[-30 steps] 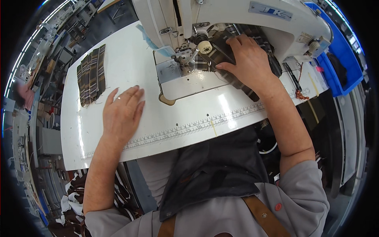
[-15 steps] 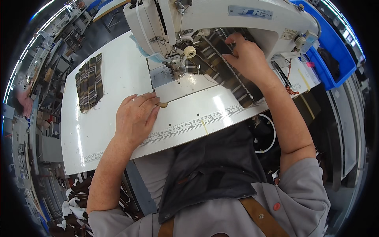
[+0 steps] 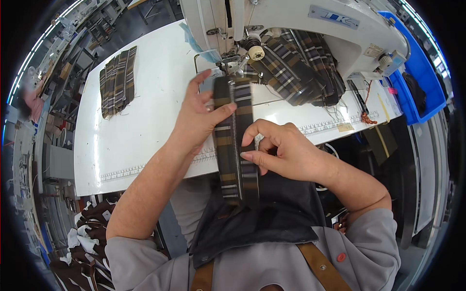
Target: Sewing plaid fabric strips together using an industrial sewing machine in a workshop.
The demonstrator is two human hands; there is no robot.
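A strip of brown plaid fabric with a metal zipper (image 3: 228, 140) hangs between my hands over the table's front edge. My left hand (image 3: 201, 114) grips its upper left part, thumb on top near the zipper teeth. Lower down on the right edge, the bent fingers and thumb of my right hand (image 3: 274, 150) pinch the strip. Just beyond its top end stands the white sewing machine (image 3: 310, 19), with its presser foot partly hidden by the cloth and my left hand.
More plaid zipper pieces (image 3: 306, 72) are piled under the machine arm. Another plaid piece (image 3: 118, 82) lies on the left of the white table (image 3: 150, 97). A blue bin (image 3: 422, 104), black tweezers (image 3: 357, 94) and a beaded cord (image 3: 367, 116) are at the right.
My right hand has come from the pile under the machine arm toward me. The zipper strip is now in both hands; my left hand has lifted off the table.
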